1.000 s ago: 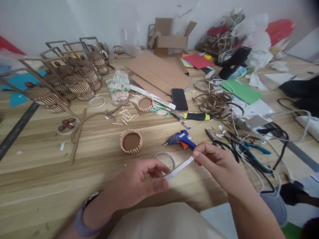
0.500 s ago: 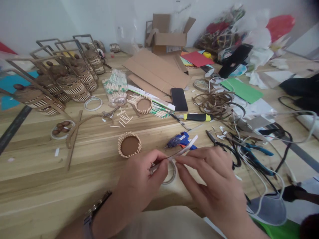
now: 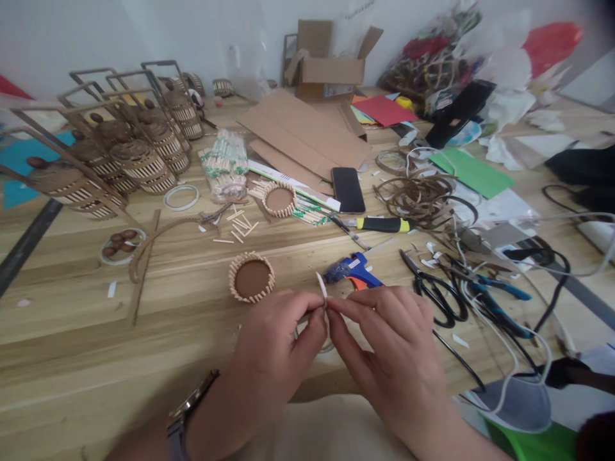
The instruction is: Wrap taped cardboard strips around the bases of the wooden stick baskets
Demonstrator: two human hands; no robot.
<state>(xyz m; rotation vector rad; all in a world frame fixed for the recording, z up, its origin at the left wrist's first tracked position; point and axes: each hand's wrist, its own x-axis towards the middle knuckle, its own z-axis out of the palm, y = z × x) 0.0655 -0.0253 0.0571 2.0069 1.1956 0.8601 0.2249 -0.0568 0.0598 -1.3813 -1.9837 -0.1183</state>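
My left hand (image 3: 281,349) and my right hand (image 3: 384,349) meet fingertip to fingertip low in the middle of the view. Both pinch a thin white strip (image 3: 321,285), whose short free end sticks up between them. A roll of clear tape (image 3: 327,346) lies on the table under my fingers, mostly hidden. Just beyond my hands lie a blue glue gun (image 3: 353,271) and a small round basket of sticks with a brown bottom (image 3: 252,276).
On the wooden table (image 3: 72,358) stand several finished stick baskets with handles (image 3: 120,160) at the back left. Scissors (image 3: 435,288), pliers (image 3: 500,301), cables, brown strips (image 3: 418,195), a phone (image 3: 348,189), a yellow-handled knife (image 3: 382,225), cardboard (image 3: 307,134) and coloured paper crowd the right and back.
My hands have come together. The white strip, stretched out long between them a second ago, is now short, with only its tip showing above my fingertips.
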